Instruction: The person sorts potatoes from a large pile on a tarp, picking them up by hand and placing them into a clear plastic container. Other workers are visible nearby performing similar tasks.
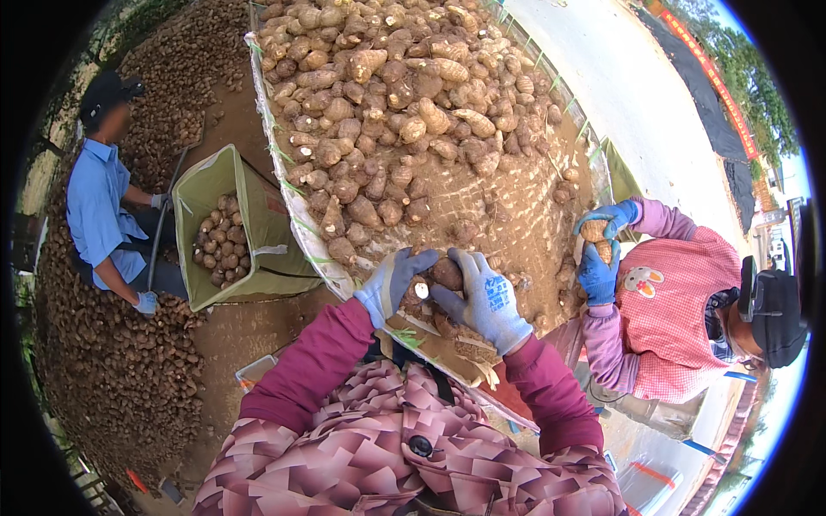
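Both my hands wear blue-grey work gloves and meet at the near edge of a sorting table (pixel 477 213). My left hand (pixel 395 284) grips a taro corm (pixel 413 293) that shows a white cut end. My right hand (pixel 484 300), its fingers bent, is around a rounder brown taro corm (pixel 446 274) just beside the first one. The undersides of both corms are hidden by the gloves. Just below my right hand, more soil-covered taro (pixel 446 326) lies at the table's rim. Beyond my hands, a heap of taro corms (pixel 400 97) covers the far part of the table.
At right, a co-worker (pixel 677 303) in blue gloves holds taro corms (pixel 597 238). At left, a person in a blue shirt (pixel 103 200) is beside a green fabric bin (pixel 277 258) part-filled with taro (pixel 222 248). A large taro pile (pixel 122 361) covers the ground there.
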